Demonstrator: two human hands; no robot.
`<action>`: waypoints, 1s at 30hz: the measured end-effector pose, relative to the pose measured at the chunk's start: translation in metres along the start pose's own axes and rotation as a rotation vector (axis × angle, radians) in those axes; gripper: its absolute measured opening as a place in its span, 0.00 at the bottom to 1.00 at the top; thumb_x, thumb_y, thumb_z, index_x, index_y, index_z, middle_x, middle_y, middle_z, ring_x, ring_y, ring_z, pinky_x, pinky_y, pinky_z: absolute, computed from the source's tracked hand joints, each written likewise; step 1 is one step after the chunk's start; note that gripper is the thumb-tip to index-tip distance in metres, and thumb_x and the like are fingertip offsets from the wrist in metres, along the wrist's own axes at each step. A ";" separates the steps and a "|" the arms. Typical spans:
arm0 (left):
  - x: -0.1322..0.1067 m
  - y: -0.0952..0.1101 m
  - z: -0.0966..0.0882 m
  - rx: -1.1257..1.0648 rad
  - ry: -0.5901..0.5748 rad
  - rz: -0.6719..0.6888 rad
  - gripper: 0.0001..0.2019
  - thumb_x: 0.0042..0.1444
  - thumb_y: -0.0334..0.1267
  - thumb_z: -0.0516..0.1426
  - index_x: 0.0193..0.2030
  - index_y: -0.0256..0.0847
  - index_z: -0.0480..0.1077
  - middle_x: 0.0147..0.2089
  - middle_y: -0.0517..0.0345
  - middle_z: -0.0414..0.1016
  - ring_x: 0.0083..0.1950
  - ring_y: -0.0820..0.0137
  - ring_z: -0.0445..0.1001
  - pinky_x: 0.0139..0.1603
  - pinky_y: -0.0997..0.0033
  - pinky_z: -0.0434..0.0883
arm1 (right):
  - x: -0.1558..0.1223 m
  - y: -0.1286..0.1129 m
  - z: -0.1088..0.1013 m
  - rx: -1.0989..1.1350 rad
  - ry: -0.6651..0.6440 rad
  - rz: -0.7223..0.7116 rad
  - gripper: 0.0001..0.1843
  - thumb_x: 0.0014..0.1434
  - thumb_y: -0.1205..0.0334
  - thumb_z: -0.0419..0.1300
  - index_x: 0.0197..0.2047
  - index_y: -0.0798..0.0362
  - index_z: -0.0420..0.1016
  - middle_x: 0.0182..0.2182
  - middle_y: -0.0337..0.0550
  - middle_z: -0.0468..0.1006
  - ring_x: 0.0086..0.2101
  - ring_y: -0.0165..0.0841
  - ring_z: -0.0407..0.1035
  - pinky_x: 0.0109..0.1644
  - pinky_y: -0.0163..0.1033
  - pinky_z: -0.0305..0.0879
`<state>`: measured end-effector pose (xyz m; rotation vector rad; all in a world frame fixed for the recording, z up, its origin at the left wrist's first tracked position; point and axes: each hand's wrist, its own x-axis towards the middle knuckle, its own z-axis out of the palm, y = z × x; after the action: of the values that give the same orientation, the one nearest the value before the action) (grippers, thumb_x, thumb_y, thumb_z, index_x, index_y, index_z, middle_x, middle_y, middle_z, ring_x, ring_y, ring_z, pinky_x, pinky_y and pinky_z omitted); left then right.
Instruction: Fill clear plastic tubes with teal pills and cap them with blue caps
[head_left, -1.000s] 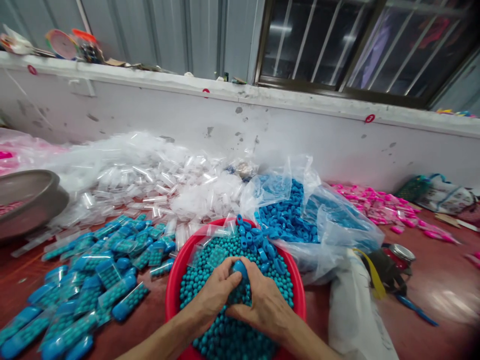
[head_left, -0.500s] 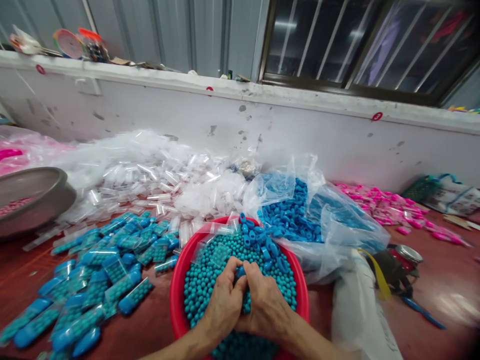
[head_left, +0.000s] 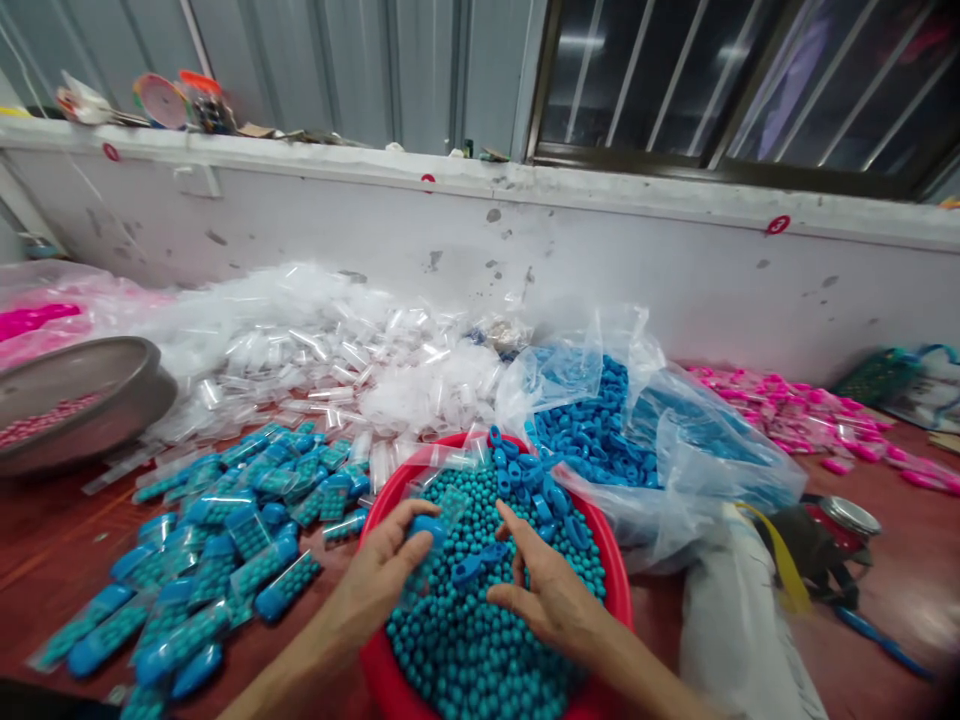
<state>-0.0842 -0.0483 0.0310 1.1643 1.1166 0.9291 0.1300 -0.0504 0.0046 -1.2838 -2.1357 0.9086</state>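
Head view. Item: red basin (head_left: 619, 575), filled with teal beads (head_left: 487, 660), loose blue caps (head_left: 551, 495) on top toward its far right. Item: my left hand (head_left: 390, 560), at the basin's left rim, fingers closed around a blue-capped clear container (head_left: 427, 527). Item: my right hand (head_left: 547, 590), above the basin's right half, open, fingers parted, nothing gripped. Item: bead-filled containers (head_left: 251, 535), heaped left of the basin. Item: clear plastic bag (head_left: 720, 450) of blue caps, beyond the basin, to its right.

A blue-capped tube (head_left: 427, 527) is held in the left hand (head_left: 386, 562); the right hand (head_left: 553, 592) is spread above a bead-filled red basin (head_left: 617, 565).
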 end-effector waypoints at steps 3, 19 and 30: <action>-0.005 0.005 -0.052 0.319 0.226 0.122 0.17 0.51 0.49 0.52 0.44 0.42 0.62 0.31 0.62 0.69 0.32 0.70 0.69 0.32 0.73 0.67 | 0.000 0.006 -0.009 -0.108 0.003 -0.038 0.31 0.55 0.63 0.55 0.61 0.49 0.50 0.47 0.45 0.66 0.37 0.33 0.67 0.44 0.40 0.63; 0.037 -0.009 0.013 1.314 0.164 0.203 0.18 0.56 0.37 0.47 0.54 0.39 0.59 0.49 0.45 0.67 0.49 0.58 0.66 0.46 0.64 0.63 | 0.032 -0.006 0.025 -0.833 -0.039 -0.336 0.13 0.52 0.67 0.58 0.43 0.52 0.67 0.36 0.44 0.71 0.37 0.40 0.64 0.39 0.43 0.60; 0.026 -0.029 0.031 1.277 -0.075 0.204 0.15 0.57 0.39 0.43 0.48 0.37 0.59 0.42 0.46 0.67 0.41 0.59 0.67 0.41 0.60 0.64 | 0.017 0.056 0.012 -0.952 0.176 -0.368 0.13 0.54 0.73 0.48 0.42 0.56 0.66 0.26 0.45 0.75 0.24 0.38 0.70 0.25 0.39 0.60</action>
<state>-0.0480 -0.0347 -0.0011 2.3329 1.5827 0.2073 0.1465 -0.0196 -0.0444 -1.1935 -2.6062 -0.4338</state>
